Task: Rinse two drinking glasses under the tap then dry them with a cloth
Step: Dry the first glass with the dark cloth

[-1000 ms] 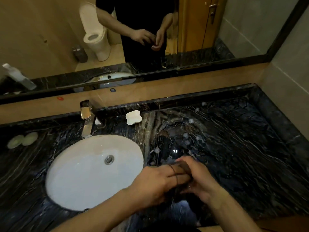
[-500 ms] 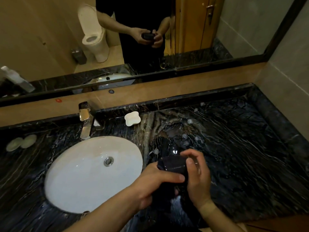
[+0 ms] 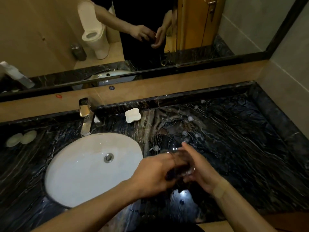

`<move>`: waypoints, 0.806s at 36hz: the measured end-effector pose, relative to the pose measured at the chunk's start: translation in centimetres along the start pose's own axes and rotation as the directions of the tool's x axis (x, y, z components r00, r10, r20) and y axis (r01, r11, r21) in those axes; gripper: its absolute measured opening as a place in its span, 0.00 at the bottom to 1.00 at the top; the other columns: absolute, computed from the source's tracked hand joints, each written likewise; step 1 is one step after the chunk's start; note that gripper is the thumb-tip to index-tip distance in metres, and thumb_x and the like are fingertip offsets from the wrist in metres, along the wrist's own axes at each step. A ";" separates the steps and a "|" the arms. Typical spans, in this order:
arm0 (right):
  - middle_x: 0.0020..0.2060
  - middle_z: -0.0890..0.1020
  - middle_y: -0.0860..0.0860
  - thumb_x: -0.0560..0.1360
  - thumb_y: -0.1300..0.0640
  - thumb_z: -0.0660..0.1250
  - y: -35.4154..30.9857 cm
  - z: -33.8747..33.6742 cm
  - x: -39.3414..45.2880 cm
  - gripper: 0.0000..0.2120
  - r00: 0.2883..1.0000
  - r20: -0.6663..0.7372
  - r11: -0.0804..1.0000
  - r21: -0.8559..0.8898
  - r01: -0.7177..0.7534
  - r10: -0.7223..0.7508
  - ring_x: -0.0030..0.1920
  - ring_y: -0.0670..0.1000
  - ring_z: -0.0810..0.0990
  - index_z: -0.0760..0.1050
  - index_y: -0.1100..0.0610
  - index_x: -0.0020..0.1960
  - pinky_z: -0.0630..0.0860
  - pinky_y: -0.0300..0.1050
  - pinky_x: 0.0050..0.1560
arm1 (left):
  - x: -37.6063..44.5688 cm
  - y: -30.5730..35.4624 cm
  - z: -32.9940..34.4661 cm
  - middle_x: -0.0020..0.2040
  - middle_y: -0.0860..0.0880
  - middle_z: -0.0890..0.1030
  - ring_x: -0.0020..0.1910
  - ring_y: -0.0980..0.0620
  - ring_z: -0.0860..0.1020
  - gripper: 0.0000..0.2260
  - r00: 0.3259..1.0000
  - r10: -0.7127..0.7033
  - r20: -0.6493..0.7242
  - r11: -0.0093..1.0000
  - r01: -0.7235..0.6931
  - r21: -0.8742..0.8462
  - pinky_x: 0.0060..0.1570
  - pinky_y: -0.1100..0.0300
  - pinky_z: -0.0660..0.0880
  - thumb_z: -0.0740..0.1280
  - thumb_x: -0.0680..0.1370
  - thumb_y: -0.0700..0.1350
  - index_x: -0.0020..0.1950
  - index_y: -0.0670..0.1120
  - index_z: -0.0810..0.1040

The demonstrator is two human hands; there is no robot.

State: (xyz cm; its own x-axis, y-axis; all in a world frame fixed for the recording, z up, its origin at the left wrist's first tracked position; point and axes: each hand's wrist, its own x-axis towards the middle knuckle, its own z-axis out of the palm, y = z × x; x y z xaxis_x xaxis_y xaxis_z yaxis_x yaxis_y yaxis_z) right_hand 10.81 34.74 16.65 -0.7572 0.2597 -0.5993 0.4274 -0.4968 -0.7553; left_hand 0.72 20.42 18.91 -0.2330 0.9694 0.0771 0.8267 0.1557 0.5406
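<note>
A clear drinking glass (image 3: pixel 184 164) lies on its side between my two hands, above the dark marble counter (image 3: pixel 242 148) just right of the sink. My right hand (image 3: pixel 202 173) cradles the glass from the right, fingers stretched along it. My left hand (image 3: pixel 153 174) grips a dark cloth (image 3: pixel 172 175) pressed against the glass's left end. Faint glints just behind my hands suggest a second glass (image 3: pixel 173 145) standing on the counter; it is hard to make out against the dark stone. The chrome tap (image 3: pixel 86 119) shows no water running.
A white oval sink (image 3: pixel 80 173) is set in the counter at left. A white soap dish (image 3: pixel 132 115) sits by the back ledge, and two pale round pads (image 3: pixel 21 139) lie far left. A wall mirror (image 3: pixel 234 22) runs behind; a side wall closes the right.
The cloth bundle held upright half a second ago has gone down; the bare glass now shows between my hands, tipped sideways. My right hand's fingers have straightened along it.
</note>
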 end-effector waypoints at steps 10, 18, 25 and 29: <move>0.47 0.81 0.47 0.78 0.46 0.57 2.4 0.8 0.8 0.14 0.555 -0.156 0.569 -0.377 0.731 -0.817 0.48 0.48 0.81 0.76 0.52 0.54 0.76 0.38 0.47 | 1.1 3.0 -2.0 0.48 0.41 0.85 0.39 0.49 0.82 0.18 0.746 -0.521 0.414 0.041 0.506 -0.861 0.34 0.58 0.78 0.76 0.68 0.31 0.56 0.42 0.84; 0.25 0.75 0.50 0.78 0.50 0.63 -0.3 1.1 0.3 0.14 0.986 -0.164 0.999 0.005 -0.032 0.033 0.26 0.50 0.74 0.75 0.53 0.36 0.67 0.38 0.23 | -0.3 1.2 -0.8 0.68 0.60 0.76 0.63 0.57 0.77 0.27 0.995 -0.035 0.096 0.999 0.031 0.045 0.54 0.56 0.79 0.67 0.74 0.45 0.71 0.63 0.69; 0.37 0.84 0.53 0.81 0.41 0.58 0.5 0.8 -0.3 0.20 0.999 0.027 0.994 0.103 -0.024 0.022 0.35 0.51 0.80 0.81 0.54 0.50 0.72 0.40 0.26 | -0.6 -0.5 -0.5 0.68 0.60 0.75 0.64 0.58 0.76 0.28 0.994 0.006 0.111 1.000 -0.007 0.002 0.52 0.57 0.80 0.71 0.73 0.40 0.70 0.61 0.71; 0.52 0.84 0.49 0.78 0.40 0.59 2.2 2.0 -0.4 0.17 0.892 -0.177 0.902 0.041 0.429 -0.416 0.52 0.52 0.83 0.76 0.48 0.59 0.81 0.50 0.43 | 0.3 0.6 -1.9 0.51 0.48 0.86 0.46 0.51 0.84 0.27 0.852 -0.440 0.283 0.449 0.482 -0.753 0.48 0.58 0.79 0.77 0.66 0.29 0.63 0.48 0.81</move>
State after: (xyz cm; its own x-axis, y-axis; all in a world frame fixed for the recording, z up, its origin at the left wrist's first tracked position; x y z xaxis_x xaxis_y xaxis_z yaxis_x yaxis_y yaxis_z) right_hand 11.09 31.86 15.74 -0.7659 0.5848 -0.2672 0.0406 -0.3707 -0.9279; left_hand 0.12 20.45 20.87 -0.4172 0.8114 -0.4093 -0.1266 0.3941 0.9103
